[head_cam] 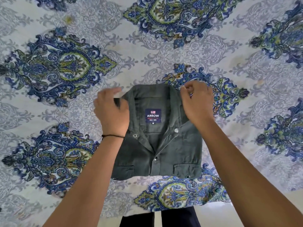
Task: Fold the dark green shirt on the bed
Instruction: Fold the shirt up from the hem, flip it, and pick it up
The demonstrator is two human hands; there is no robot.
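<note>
The dark green shirt (173, 149) lies on the bed as a compact rectangle, front side up, collar at the far end, a navy ARROW label showing inside the neck. Its two chest pockets sit along the near edge. My left hand (112, 112) rests at the collar's left corner, blurred, fingers pinching the fabric edge. My right hand (197, 102) is at the collar's right corner, fingers curled and pinching the cloth there.
The bed sheet (68, 66) is pale grey with large blue and green paisley motifs and spreads on all sides. Its near edge runs along the bottom right, with pale floor beyond. Dark trouser legs (177, 217) show at the bottom centre.
</note>
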